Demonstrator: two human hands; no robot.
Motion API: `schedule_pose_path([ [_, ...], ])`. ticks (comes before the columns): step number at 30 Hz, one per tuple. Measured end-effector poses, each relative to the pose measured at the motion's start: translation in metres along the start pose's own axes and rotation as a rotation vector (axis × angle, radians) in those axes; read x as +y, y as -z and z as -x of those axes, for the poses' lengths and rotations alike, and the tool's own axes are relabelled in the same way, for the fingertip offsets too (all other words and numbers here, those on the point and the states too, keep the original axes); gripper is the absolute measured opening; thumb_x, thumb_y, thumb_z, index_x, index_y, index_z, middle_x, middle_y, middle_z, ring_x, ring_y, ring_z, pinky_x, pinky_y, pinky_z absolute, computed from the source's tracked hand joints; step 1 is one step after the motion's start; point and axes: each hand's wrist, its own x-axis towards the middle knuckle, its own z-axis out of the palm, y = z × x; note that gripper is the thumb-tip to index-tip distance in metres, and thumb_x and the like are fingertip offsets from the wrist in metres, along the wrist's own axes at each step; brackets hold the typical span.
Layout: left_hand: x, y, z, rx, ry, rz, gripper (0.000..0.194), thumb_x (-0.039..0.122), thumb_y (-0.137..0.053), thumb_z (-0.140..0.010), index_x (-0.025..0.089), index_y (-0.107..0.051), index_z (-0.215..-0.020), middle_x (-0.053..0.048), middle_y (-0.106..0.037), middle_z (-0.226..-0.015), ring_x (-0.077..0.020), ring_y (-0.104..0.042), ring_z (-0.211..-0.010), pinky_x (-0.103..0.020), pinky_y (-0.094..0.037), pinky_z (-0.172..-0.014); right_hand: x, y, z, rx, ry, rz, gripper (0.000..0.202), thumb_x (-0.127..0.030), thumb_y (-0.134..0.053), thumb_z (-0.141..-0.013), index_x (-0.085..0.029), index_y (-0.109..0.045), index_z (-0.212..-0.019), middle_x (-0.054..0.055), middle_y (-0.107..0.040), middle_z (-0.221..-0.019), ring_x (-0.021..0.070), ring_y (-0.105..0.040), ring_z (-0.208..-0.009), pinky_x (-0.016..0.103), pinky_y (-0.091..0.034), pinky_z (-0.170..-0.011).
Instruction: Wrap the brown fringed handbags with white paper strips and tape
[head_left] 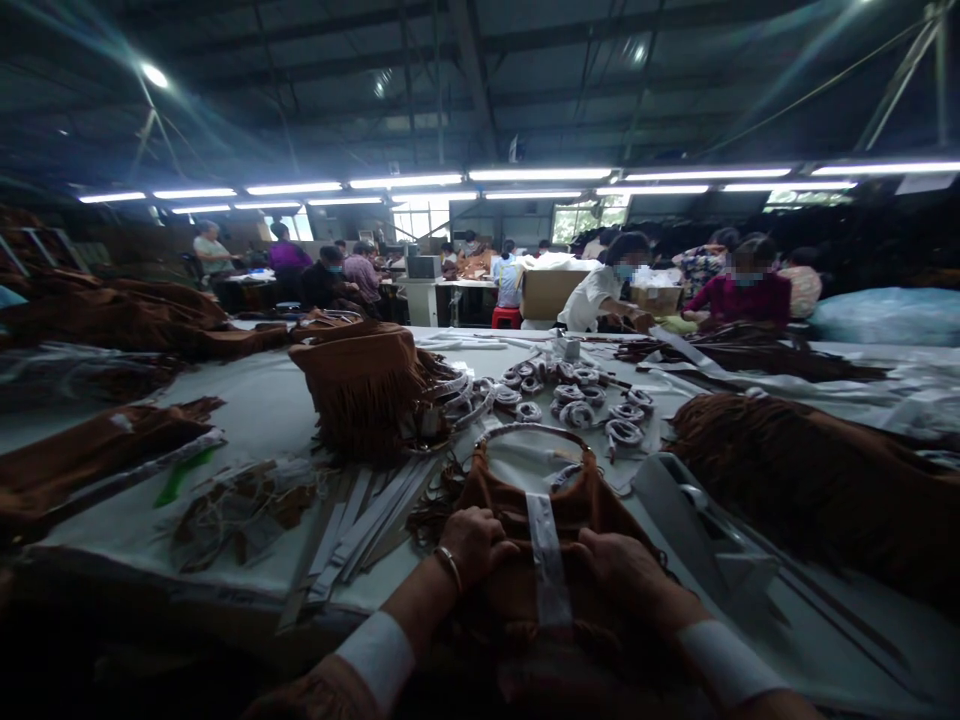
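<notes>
A brown fringed bag (517, 590) lies at the near edge of the table, its wrapped ring handle (536, 430) pointing away from me. Down its middle runs a pale, shiny strip (547, 560). My left hand (472, 547), with a bracelet on the wrist, grips the bag's left side with curled fingers. On the right side of the opening, my right hand (626, 570) holds the brown material, its thumb towards the strip. The fingertips of my right hand are partly hidden.
Coiled wrapped straps (577, 412) lie beyond the bag. Another fringed bag (360, 380) stands behind left, near pale flat strips (375, 520). A grey tape dispenser (705, 540) and a brown fringed pile (810, 480) are at right. People work across the table.
</notes>
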Motion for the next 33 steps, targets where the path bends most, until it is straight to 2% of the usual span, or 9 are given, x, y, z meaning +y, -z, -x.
schedule_pose_path([
  [6,-0.007,-0.002,-0.001,0.003,0.094,0.138,0.029,0.054,-0.074,-0.084,0.026,-0.079,-0.087,-0.002,-0.073,-0.094,-0.0201,-0.066,-0.091,-0.029,-0.047,-0.079,0.001,-0.003,-0.001,0.041,-0.018,-0.037,0.035,-0.042,-0.037,-0.103,-0.021,-0.063,-0.095,0.008,-0.077,-0.087,0.0246,-0.075,-0.084,0.03,-0.04,-0.065],
  [12,-0.008,-0.002,0.0,-0.007,0.135,0.186,0.028,0.053,-0.073,-0.084,0.026,-0.081,-0.088,-0.003,-0.073,-0.095,-0.0213,-0.065,-0.094,-0.03,-0.046,-0.083,0.004,-0.018,0.015,0.229,-0.059,-0.093,0.039,-0.044,-0.038,-0.103,-0.023,-0.066,-0.086,0.006,-0.074,-0.091,0.0239,-0.069,-0.089,0.036,-0.046,-0.08],
  [17,-0.004,-0.001,0.001,-0.015,0.163,0.183,0.026,0.051,-0.076,-0.082,0.026,-0.081,-0.09,-0.003,-0.073,-0.096,-0.0213,-0.064,-0.095,-0.031,-0.046,-0.084,0.025,-0.045,0.028,0.436,-0.005,-0.033,0.036,-0.046,-0.048,-0.099,-0.025,-0.072,-0.115,0.008,-0.074,-0.112,0.0281,-0.066,-0.108,0.044,-0.048,-0.096],
  [19,-0.003,0.0,0.001,-0.012,0.17,0.18,0.026,0.051,-0.076,-0.082,0.026,-0.081,-0.089,-0.002,-0.073,-0.097,-0.0212,-0.063,-0.095,-0.03,-0.046,-0.084,0.032,-0.052,0.029,0.503,-0.015,0.017,0.038,-0.046,-0.053,-0.096,-0.023,-0.072,-0.119,0.01,-0.074,-0.119,0.0308,-0.065,-0.115,0.047,-0.048,-0.099],
  [21,-0.003,0.001,0.001,-0.015,0.167,0.171,0.025,0.05,-0.076,-0.083,0.026,-0.08,-0.088,-0.002,-0.073,-0.097,-0.0213,-0.063,-0.096,-0.03,-0.046,-0.085,0.033,-0.051,0.028,0.553,-0.015,0.06,0.04,-0.047,-0.054,-0.095,-0.022,-0.072,-0.121,0.012,-0.073,-0.123,0.0326,-0.064,-0.119,0.049,-0.049,-0.101],
  [24,-0.002,0.003,-0.001,-0.041,0.165,0.146,0.027,0.051,-0.074,-0.085,0.025,-0.08,-0.088,-0.003,-0.073,-0.098,-0.0216,-0.063,-0.097,-0.031,-0.046,-0.086,0.025,-0.036,0.024,0.61,0.003,0.083,0.045,-0.044,-0.048,-0.097,-0.017,-0.07,-0.126,0.014,-0.068,-0.133,0.0338,-0.059,-0.128,0.049,-0.049,-0.105],
  [26,-0.001,0.005,-0.003,-0.068,0.178,0.135,0.028,0.052,-0.072,-0.085,0.025,-0.08,-0.088,-0.003,-0.073,-0.098,-0.022,-0.063,-0.097,-0.031,-0.047,-0.086,0.015,-0.024,0.02,0.61,0.003,0.085,0.048,-0.041,-0.044,-0.098,-0.014,-0.067,-0.131,0.015,-0.062,-0.141,0.034,-0.052,-0.136,0.05,-0.046,-0.11],
  [28,-0.001,0.005,-0.004,-0.089,0.185,0.136,0.028,0.052,-0.073,-0.085,0.025,-0.079,-0.087,-0.003,-0.073,-0.1,-0.0222,-0.063,-0.099,-0.031,-0.047,-0.086,0.006,-0.018,0.017,0.545,-0.014,0.081,0.051,-0.041,-0.043,-0.099,-0.014,-0.062,-0.138,0.014,-0.053,-0.15,0.0339,-0.043,-0.144,0.052,-0.042,-0.114],
  [33,0.0,0.004,-0.004,-0.088,0.18,0.108,0.025,0.05,-0.072,-0.085,0.026,-0.079,-0.088,-0.003,-0.073,-0.101,-0.0224,-0.063,-0.1,-0.032,-0.048,-0.087,0.003,-0.036,0.011,0.259,-0.122,0.069,0.058,-0.047,-0.05,-0.095,-0.014,-0.058,-0.142,0.013,-0.046,-0.154,0.0387,-0.037,-0.146,0.061,-0.037,-0.116],
])
